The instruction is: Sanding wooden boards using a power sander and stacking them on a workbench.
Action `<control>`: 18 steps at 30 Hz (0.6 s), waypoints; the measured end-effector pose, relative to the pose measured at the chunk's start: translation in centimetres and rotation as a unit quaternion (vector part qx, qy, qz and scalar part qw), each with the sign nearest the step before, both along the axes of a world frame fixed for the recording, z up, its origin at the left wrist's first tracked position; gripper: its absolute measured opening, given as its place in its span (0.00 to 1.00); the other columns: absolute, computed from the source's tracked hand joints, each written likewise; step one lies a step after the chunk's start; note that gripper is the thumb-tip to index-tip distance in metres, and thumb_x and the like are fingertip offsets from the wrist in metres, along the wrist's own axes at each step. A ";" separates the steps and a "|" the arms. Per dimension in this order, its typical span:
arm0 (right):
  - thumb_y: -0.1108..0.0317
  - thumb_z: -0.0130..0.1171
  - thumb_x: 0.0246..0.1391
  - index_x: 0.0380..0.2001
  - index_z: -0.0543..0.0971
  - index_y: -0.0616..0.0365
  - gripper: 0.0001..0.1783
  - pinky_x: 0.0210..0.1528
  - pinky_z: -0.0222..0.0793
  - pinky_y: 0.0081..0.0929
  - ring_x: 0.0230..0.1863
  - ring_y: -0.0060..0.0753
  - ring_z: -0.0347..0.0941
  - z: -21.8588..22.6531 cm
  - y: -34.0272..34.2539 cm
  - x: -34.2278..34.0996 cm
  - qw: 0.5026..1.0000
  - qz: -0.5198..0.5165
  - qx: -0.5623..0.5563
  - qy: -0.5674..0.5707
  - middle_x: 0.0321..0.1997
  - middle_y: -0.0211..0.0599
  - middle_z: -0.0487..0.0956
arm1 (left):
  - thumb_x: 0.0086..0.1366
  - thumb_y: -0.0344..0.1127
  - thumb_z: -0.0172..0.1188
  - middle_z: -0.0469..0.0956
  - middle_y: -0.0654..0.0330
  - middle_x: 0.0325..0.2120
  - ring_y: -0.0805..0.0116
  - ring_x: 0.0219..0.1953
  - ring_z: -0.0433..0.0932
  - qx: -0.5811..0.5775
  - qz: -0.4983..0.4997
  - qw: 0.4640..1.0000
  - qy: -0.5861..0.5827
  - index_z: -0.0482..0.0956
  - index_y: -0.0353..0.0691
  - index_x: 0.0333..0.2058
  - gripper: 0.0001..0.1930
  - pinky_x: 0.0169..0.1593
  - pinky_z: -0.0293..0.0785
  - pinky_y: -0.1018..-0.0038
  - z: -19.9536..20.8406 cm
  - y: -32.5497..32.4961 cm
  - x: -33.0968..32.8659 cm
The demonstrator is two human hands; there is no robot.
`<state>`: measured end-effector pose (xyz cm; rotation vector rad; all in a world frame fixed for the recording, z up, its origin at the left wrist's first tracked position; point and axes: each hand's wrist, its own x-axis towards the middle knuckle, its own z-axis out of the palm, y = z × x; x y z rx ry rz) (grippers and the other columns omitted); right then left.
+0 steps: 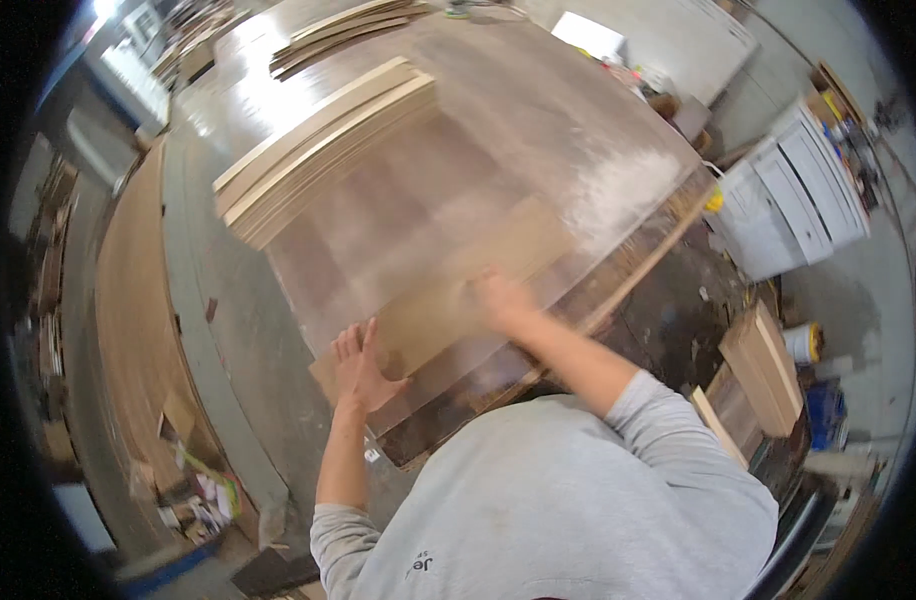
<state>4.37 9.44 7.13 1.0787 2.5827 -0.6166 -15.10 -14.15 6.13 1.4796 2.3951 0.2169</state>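
The person's left hand (pixel 361 372) is spread, fingers apart, pressing rather than gripping the 8 o'clock end of a thin board (pixel 428 312); the right hand (pixel 500 302) is blurred over the board's middle, and whether it is closed on anything I cannot tell. The board lies flat on the brown table (pixel 543 115), slanting from 8 to 2 o'clock. Too light a left press against a fast right hand could let it skid or swivel; its 8 o'clock end is at the table's edge, so a push that way might tip it. From the board's middle, a stack of boards (pixel 323 155) limits reach at 11 o'clock, pale dust (pixel 623 190) could make footing slippery at 2, and tabletop gives moving room toward 1.
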 end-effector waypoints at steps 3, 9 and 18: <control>0.52 0.65 0.54 0.55 0.80 0.48 0.26 0.54 0.78 0.56 0.53 0.57 0.81 0.3 -6.7 -2.7 0.986 0.041 0.051 0.151 0.55 0.50 0.81 | 0.41 0.53 0.83 0.54 0.46 0.71 0.42 0.74 0.50 -0.022 0.013 1.000 -0.004 0.52 0.43 0.75 0.66 0.77 0.46 0.53 0.1 -0.1 0.2; 0.49 0.62 0.55 0.57 0.80 0.45 0.28 0.57 0.77 0.52 0.57 0.56 0.79 -0.3 -1.1 -0.5 0.988 -0.055 -0.018 0.145 0.60 0.51 0.79 | 0.39 0.51 0.84 0.55 0.45 0.70 0.42 0.73 0.51 0.023 -0.012 1.000 0.002 0.53 0.44 0.75 0.67 0.77 0.47 0.52 -1.1 -0.2 0.0; 0.44 0.62 0.53 0.59 0.75 0.53 0.35 0.61 0.74 0.48 0.60 0.59 0.76 1.6 18.7 11.7 0.967 -0.213 0.116 0.075 0.59 0.54 0.78 | 0.36 0.50 0.83 0.55 0.43 0.70 0.38 0.72 0.53 0.015 -0.019 0.999 0.037 0.55 0.45 0.74 0.66 0.75 0.49 0.49 -0.5 -0.4 0.2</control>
